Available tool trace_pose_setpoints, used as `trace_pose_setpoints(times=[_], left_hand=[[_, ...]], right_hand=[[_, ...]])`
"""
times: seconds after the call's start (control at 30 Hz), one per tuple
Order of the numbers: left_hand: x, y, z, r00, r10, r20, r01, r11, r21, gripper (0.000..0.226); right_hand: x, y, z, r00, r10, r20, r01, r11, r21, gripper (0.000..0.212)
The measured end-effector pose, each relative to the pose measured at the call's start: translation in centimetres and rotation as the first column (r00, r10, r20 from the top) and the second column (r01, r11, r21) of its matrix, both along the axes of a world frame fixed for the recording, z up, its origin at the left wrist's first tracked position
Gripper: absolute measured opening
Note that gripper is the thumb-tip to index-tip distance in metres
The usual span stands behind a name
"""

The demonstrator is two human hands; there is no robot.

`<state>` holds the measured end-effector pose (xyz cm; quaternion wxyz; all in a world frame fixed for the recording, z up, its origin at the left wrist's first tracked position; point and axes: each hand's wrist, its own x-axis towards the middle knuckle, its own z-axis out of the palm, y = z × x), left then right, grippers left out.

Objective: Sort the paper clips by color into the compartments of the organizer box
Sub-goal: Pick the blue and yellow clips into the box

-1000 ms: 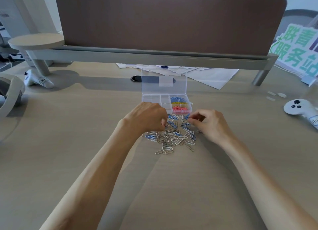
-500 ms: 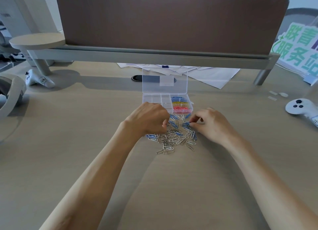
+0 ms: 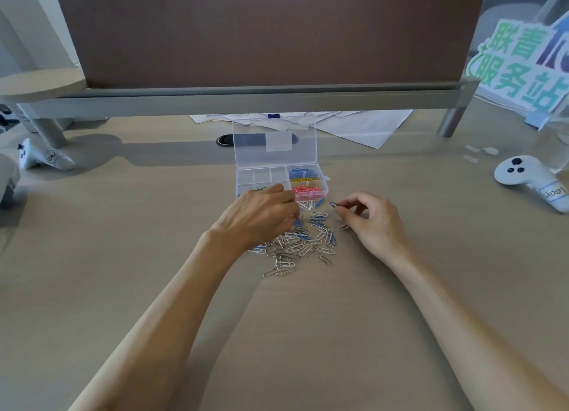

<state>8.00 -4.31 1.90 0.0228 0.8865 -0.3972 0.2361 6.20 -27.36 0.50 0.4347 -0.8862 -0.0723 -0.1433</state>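
desk: pale wood, bears all below

box: clear plastic, on the desk beyond the pile, lid stood open at the far side; right column holds blue farthest, yellow in the middle, pink nearest me

pile: loose clips, silver, white and blue, on the desk just before the box, between my hands

my left hand: knuckles up, fingers curled down into the pile's far edge; whether it has a clip I cannot tell

my right hand: right of the pile, thumb and forefinger pinching one clip, other fingers loosely bent

blue clip: held by one end, its free loop pointing toward the box's near right corner

handling, as I judge it: clips nearly weightless, springy wire, smooth and apt to slip or hook onto a neighbour; best taken by fingertip pinch across one end, singly, then dropped rather than pressed into the blue compartment

hard to make out: my left hand covers the box's near left corner, where something dark shows; left compartments otherwise look bare, unsure; my left fingertips hidden
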Motion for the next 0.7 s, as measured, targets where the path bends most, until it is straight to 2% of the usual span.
trace_pose_setpoints(times=[0.2,0.3,0.43,0.53,0.7], left_hand=[[0.1,0.1,-0.2,0.999,-0.004,-0.038,0.003,1.0,-0.021,0.01],[0.2,0.0,0.0,0.999,0.001,-0.035,0.0,1.0,0.016,0.01],[0.0,-0.1,0.2,1.0,0.028,-0.01,-0.028,0.999,0.038,0.007],[-0.1,0.1,0.3,0.996,0.064,-0.06,-0.063,0.998,0.016,0.005],[-0.2,0.0,0.6,0.973,0.143,-0.183,-0.142,0.99,0.021,0.014]], right_hand=[[0.1,0.1,-0.4,1.0,0.005,0.004,-0.005,0.999,-0.044,0.003],[0.5,0.0,-0.6,0.999,0.02,0.03,-0.018,0.998,-0.063,0.004],[1.5,0.2,-0.6,0.977,0.144,0.159,-0.103,0.965,-0.24,0.001],[2.3,0.3,-0.5,0.926,0.266,0.267,-0.14,0.901,-0.411,0.007],[3.1,0.5,-0.7,0.885,0.331,0.327,-0.141,0.86,-0.49,0.01]])
